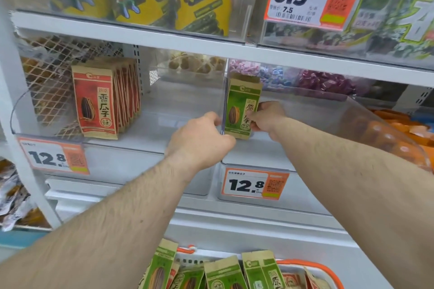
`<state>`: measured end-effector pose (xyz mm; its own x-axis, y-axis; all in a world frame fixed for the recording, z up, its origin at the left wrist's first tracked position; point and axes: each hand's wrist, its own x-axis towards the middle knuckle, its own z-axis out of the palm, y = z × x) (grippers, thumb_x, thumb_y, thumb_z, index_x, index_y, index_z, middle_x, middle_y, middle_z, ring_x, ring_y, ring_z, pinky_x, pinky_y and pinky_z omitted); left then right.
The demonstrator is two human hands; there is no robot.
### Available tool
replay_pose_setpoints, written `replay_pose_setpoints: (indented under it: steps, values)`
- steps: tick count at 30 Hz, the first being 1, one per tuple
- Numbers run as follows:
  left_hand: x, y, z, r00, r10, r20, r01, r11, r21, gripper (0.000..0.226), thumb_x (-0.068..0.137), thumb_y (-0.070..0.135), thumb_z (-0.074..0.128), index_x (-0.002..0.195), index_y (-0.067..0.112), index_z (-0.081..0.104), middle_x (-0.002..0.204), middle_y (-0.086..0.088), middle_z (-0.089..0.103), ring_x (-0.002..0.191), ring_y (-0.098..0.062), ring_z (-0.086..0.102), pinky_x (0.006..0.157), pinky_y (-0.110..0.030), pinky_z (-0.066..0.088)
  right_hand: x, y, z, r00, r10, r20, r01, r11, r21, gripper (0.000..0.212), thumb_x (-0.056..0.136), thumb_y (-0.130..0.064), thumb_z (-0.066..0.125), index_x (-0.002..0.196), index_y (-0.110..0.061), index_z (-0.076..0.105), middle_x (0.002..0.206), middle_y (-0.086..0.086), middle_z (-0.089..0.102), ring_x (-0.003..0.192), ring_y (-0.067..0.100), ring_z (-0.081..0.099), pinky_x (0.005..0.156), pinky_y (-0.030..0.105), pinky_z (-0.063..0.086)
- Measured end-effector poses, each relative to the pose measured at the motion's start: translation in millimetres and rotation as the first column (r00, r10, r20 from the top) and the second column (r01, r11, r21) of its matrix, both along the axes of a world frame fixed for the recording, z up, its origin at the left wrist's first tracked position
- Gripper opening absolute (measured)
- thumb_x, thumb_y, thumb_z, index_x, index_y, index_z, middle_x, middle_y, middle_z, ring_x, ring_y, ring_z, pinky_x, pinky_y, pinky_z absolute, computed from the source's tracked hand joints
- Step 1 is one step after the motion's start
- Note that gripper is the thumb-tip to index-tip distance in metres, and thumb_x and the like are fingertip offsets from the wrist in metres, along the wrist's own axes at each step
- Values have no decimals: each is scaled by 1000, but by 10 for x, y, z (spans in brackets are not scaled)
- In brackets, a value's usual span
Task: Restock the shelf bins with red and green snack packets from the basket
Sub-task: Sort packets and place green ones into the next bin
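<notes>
Standing a green packet (243,108) upright in the right bin (305,148): right hand (266,117) pinches it, left hand (202,138) grips the divider (222,101). Next, probably let go and fetch another from the basket (312,267).

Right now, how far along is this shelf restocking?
Partly done. A row of red sunflower-seed packets already stands in the left clear plastic bin. In hand: the right hand holds one green seed packet upright at the left end of the right clear bin, the only one visible there; the left hand is at the divider. Left: several green and some red packets wait in the orange-rimmed basket.
</notes>
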<state>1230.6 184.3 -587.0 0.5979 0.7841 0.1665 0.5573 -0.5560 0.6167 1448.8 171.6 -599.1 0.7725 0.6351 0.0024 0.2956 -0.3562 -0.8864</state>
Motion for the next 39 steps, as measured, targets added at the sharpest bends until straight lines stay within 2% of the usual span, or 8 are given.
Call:
replay_pose_setpoints:
  steps: [4, 14, 23, 27, 31, 35, 37, 39]
  values:
    - [10, 11, -4, 1000, 3, 8, -3, 1000, -9, 38, 78, 42, 57, 115, 35, 54, 107, 7, 66, 99, -24, 59, 74, -30, 42, 65, 34, -31, 997, -44, 68, 48, 998, -48, 21, 91, -23, 71, 76, -9, 68, 83, 11, 75, 82, 27, 74, 83, 45, 60]
    - [15, 8, -12, 1000, 4, 8, -4, 1000, -5, 39, 78, 44, 57, 116, 34, 55, 103, 9, 66, 95, -21, 59, 73, -29, 42, -50, 72, 56, 987, -39, 155, 59, 991, -123, 34, 98, -33, 60, 99, -1, 70, 91, 12, 74, 83, 28, 73, 84, 43, 60]
    - [15, 17, -9, 1000, -3, 6, 3, 1000, -17, 41, 78, 48, 57, 117, 35, 55, 100, 10, 66, 95, -21, 60, 74, -30, 44, -90, 34, 46, 986, -39, 162, 63, 987, -147, 33, 97, -32, 60, 99, 0, 69, 91, 12, 74, 85, 28, 73, 85, 44, 59]
    - [20, 21, -11, 1000, 0, 2, 0, 1000, -27, 40, 78, 49, 57, 115, 35, 54, 99, 11, 65, 95, -20, 59, 73, -30, 43, -113, 8, 63, 989, -42, 140, 62, 988, -141, 30, 95, -34, 64, 98, -4, 68, 90, 9, 73, 83, 22, 73, 85, 39, 59]
    - [20, 24, -5, 1000, -11, 6, 12, 999, -46, 48, 69, 55, 52, 113, 36, 55, 98, 10, 65, 94, -20, 60, 77, -31, 47, -111, 8, 54, 990, -47, 132, 66, 987, -145, 31, 90, -35, 70, 97, -5, 68, 91, 8, 74, 82, 22, 73, 84, 40, 60]
    - [18, 26, -8, 1000, -13, -8, 13, 999, -44, 47, 67, 56, 51, 110, 36, 54, 98, 10, 65, 94, -20, 60, 80, -32, 49, -127, -22, 90, 988, -53, 145, 79, 981, -179, 31, 90, -37, 71, 95, -6, 67, 91, 7, 75, 81, 19, 73, 83, 38, 60]
    - [23, 26, 0, 1000, -13, -13, 12, 999, -39, 50, 63, 58, 48, 107, 36, 53, 99, 9, 65, 94, -20, 60, 79, -32, 49, -176, -62, 162, 981, -58, 184, 100, 970, -224, 32, 92, -40, 68, 90, -8, 65, 88, 6, 73, 75, 17, 71, 74, 34, 60]
    - [25, 23, 0, 1000, -12, -15, 11, 999, -35, 51, 61, 59, 47, 107, 36, 53, 101, 8, 66, 95, -21, 60, 79, -33, 49, -255, -129, 262, 957, -80, 278, 163, 943, -289, 32, 94, -40, 64, 80, -11, 60, 80, 4, 69, 60, 16, 62, 51, 28, 50]
